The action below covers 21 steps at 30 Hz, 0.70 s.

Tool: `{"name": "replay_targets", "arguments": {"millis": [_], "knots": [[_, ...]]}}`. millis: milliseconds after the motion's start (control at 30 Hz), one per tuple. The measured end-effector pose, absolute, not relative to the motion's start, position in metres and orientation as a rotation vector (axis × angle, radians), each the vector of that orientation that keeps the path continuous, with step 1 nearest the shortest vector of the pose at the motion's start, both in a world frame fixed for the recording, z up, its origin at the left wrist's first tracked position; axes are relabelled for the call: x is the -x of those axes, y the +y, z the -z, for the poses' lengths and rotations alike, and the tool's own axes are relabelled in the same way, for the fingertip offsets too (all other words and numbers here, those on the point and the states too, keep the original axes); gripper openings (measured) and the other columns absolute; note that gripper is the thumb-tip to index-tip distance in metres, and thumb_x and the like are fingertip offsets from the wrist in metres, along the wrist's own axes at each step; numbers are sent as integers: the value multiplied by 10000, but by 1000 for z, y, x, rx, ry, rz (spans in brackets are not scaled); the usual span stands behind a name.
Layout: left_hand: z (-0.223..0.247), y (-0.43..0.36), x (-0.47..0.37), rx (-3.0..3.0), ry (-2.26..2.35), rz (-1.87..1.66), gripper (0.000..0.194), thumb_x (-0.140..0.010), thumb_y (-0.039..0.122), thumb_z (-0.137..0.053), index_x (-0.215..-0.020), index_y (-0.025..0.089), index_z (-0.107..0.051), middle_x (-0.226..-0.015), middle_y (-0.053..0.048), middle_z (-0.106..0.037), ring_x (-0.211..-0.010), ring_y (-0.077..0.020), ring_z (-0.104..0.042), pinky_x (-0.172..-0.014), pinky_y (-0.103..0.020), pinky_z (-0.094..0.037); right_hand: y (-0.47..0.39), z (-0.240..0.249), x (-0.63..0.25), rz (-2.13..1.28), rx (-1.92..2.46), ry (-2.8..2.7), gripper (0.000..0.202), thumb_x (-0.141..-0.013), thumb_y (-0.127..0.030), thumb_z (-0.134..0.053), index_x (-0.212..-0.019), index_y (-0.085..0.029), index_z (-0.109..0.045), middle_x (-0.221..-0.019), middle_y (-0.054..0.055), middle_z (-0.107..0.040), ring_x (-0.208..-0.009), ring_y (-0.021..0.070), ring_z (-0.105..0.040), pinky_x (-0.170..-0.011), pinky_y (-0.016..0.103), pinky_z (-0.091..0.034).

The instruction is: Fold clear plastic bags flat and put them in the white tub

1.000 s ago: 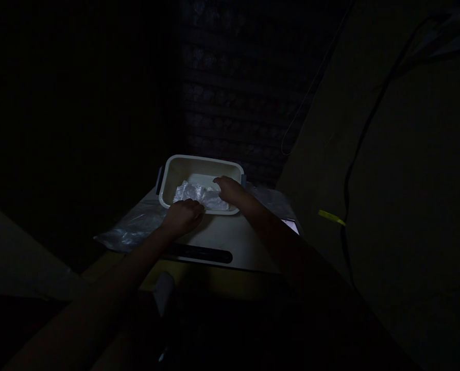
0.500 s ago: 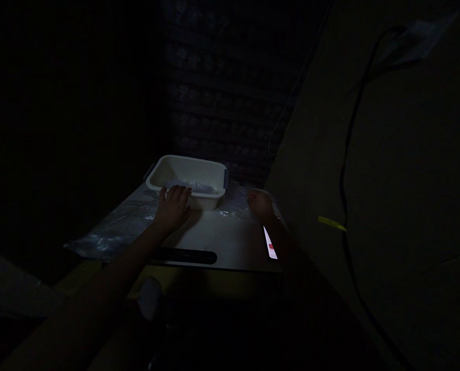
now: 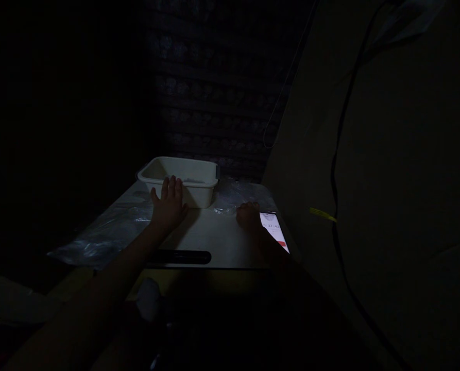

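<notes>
A cream plastic basin (image 3: 199,195) with grey side handles stands at the back of a small white table (image 3: 222,239). My left hand (image 3: 168,207) is open at its near wall, fingers spread and pointing up towards the rim. Whether the palm touches the wall, I cannot tell. Clear plastic, dimly seen, lies inside the basin. My right hand (image 3: 248,215) is closed on the tabletop by the near edge of a clear plastic sheet (image 3: 239,193). Anything inside its curled fingers is hidden. Beside that wrist lies a lit phone (image 3: 271,226), partly covered by my forearm.
More clear plastic (image 3: 102,237) spreads over the table's left side and hangs past its edge. A dark slot (image 3: 183,256) runs along the front. To the right rises a wall with a black cable (image 3: 333,175) and a yellow tie (image 3: 322,214). The surroundings are very dark.
My left hand has come off the basin's rim and spread its fingers before the near wall. My right hand has moved left and nearer, uncovering more of the phone. The view has shifted slightly.
</notes>
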<state>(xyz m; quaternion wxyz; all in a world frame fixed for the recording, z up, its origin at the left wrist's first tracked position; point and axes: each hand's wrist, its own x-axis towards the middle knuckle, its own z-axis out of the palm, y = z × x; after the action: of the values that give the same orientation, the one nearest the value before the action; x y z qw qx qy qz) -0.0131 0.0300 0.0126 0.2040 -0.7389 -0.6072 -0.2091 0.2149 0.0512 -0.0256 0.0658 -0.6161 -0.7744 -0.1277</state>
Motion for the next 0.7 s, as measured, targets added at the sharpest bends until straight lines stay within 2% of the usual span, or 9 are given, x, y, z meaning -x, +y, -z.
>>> {"name": "replay_targets", "arguments": {"millis": [200, 433, 567, 700], "knots": [[-10, 22, 13, 2084, -1656, 564, 641, -699, 282, -352, -1237, 12, -133, -1297, -204, -121, -1186, -298, -51, -868, -538, -114, 49, 25, -212, 434, 1849, -2302, 233, -703, -131, -357, -743, -126, -587, -804, 116, -569, -822, 216, -450, -767, 393, -233], [-10, 10, -3, 2165, -1537, 542, 588, -700, 253, -350, -1224, 33, -195, -1288, -185, -183, -1180, -282, -115, -877, -522, -108, 41, -14, -224, 388, 1841, -2106, 240, -727, -151, -339, -721, -140, -579, -785, 90, -586, -801, 196, -489, -723, 340, -301], [-16, 6, -7, 2240, -1475, 661, 531, -705, 246, -367, -1191, 57, -265, -1249, -176, -281, -1159, -272, -188, -883, -500, -139, 29, -35, -231, 136, 1647, -2104, 214, -707, -142, -373, -713, -154, -586, -777, 57, -605, -778, 157, -519, -726, 283, -339], [-22, 4, -16, 2493, -1339, 887, 489, -709, 255, -387, -1157, 76, -306, -1162, -150, -400, -1093, -213, -319, -871, -371, -270, 9, -51, -227, -237, 1394, -2119, 162, -662, -130, -432, -705, -144, -587, -762, 29, -613, -739, 124, -536, -683, 237, -379]]}}
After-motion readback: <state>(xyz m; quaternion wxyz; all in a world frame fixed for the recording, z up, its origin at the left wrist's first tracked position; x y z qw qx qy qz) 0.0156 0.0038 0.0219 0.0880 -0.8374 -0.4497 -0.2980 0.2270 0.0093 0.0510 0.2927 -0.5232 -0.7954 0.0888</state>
